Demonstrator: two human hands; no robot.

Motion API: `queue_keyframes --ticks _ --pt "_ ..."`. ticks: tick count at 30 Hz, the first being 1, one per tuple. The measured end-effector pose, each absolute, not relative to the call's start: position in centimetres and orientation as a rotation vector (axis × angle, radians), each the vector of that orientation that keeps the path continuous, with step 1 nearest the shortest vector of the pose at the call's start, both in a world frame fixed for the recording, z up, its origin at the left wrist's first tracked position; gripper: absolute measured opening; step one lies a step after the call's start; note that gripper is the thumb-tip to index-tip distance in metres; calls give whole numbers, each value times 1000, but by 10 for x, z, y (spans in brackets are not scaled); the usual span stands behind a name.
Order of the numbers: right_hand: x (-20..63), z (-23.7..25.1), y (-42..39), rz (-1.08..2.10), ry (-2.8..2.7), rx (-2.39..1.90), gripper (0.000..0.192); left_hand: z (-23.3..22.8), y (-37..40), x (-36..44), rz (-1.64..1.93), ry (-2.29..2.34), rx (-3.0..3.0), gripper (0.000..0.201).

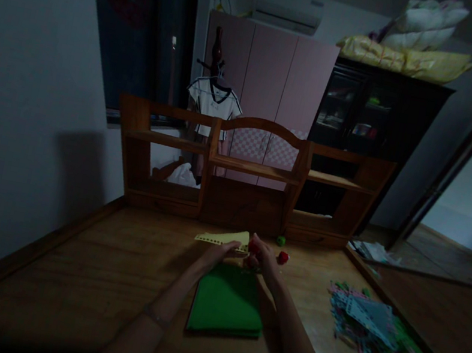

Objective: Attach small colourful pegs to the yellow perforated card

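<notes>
left hand [223,251] pinching flat yellow perforated strip [224,238], right hand [262,258] adjoining.

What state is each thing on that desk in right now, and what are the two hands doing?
left hand: closed on the yellow strip
yellow strip: held up off the desk, roughly level
right hand: closed on a small red piece, too dark to make out
green sheet: lying flat under the hands
red piece: loose on the desk
pile of strips: scattered, untouched
</notes>
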State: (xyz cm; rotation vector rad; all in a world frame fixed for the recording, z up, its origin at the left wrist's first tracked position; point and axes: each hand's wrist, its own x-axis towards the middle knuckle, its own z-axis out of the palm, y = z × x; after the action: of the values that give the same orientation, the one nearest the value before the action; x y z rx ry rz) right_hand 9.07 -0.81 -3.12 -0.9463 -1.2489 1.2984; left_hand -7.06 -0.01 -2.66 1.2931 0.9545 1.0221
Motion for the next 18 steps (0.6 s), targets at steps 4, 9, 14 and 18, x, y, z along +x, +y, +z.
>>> queue_keyframes --ticks 4,9,14,18 --pt "93 -37 -2 1309 -1267 -987 52 -28 0 -73 978 947 1235 38" --pt "93 -38 -1 1309 -1272 -966 51 -36 5 -73 987 857 1227 42" --pt "93 -37 -5 1308 -1282 -965 50 -51 19 -69 1016 795 1208 45" --pt "94 -38 -4 1332 -1300 -948 49 -58 24 -69 977 718 1202 43"
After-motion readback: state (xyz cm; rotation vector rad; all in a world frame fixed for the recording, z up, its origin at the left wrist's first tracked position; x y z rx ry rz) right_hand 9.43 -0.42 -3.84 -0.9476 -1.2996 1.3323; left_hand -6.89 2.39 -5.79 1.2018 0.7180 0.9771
